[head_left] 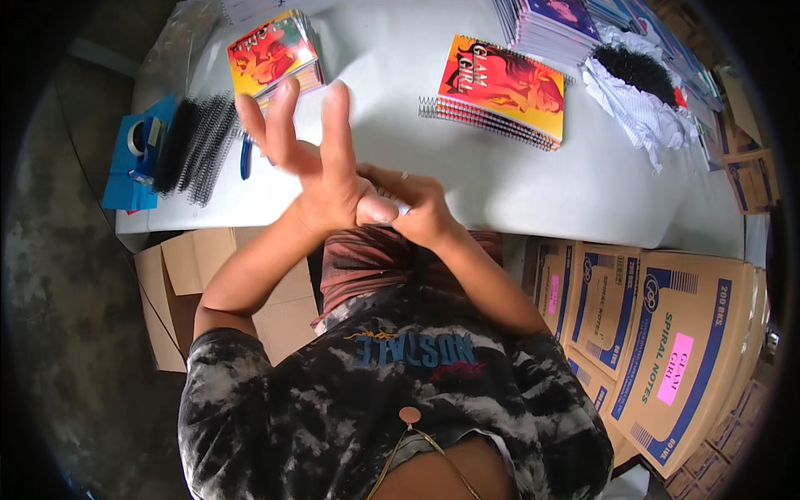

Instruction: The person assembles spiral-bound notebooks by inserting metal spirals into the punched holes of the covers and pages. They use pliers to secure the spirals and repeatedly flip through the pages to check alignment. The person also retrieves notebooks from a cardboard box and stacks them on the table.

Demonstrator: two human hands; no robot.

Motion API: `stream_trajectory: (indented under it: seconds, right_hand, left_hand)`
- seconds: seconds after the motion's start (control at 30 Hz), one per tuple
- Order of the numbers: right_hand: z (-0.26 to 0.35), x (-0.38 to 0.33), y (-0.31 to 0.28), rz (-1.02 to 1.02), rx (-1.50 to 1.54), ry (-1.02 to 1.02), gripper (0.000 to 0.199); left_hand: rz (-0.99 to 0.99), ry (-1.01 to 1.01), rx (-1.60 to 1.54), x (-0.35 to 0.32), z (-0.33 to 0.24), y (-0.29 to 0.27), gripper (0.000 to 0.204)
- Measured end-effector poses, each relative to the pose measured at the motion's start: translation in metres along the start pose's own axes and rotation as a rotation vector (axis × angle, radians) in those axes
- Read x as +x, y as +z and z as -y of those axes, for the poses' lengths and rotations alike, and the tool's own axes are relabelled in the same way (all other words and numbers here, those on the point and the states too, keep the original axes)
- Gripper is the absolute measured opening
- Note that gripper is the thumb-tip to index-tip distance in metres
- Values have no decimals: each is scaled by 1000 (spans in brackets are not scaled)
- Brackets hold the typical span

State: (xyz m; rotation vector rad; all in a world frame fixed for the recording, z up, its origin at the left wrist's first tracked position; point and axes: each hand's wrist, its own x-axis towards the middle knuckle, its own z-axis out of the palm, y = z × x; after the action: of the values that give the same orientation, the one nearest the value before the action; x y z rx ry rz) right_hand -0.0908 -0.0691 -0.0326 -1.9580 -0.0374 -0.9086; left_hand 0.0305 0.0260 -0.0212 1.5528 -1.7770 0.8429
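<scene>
Near the centre of the frame I can see a small whitish strip (402, 209) between the person's two hands, too covered by fingers to make out fully. The left hand (329, 179) is raised with its fingers spread wide; the right hand (421, 204) meets it at the thumb, so the two are together. Whether the right fingers are clamped on the strip, I cannot tell.

Beyond them, on the white-covered table (500, 192), a slim blue pen-like tool (246, 157) lies at left of centre, beside a row of black wire coils (212, 150). Farther left is a flat blue sheet (121, 179). Red-and-yellow spiral notebooks stand in one stack (271, 54) at the upper left and another stack (504, 87) right of top centre. A crumpled white cloth (621, 117) lies at the upper right; brown cardboard cartons (704, 333) fill the lower right.
</scene>
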Motion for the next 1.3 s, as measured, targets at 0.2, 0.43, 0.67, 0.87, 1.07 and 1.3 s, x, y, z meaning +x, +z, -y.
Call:
stream_trajectory:
  seconds: [0.2,0.43,0.67,0.87,1.07,1.3]
  right_hand:
    - [-8,1,6,-224,108,-46,55]
    - [57,63,-64,-56,-471,-195,35]
    - [13,64,-57,-56,229,436,13]
    - [36,64,-44,-110,-199,391,18]
    - [21,77,-96,-825,460,77,40]
    - [-76,18,-142,-1044,-287,321,19]
  left_hand:
    - [97,-120,-237,-6,-43,-1,105]
    - [-49,-1091,-851,67,-28,-70,29]
    - [30,-1133,-1423,59,19,-20,17]
    - [325,-785,-1396,66,51,-17,15]
    - [-139,-708,-395,101,52,0,74]
    - [-141,-1036,-685,121,13,101,18]
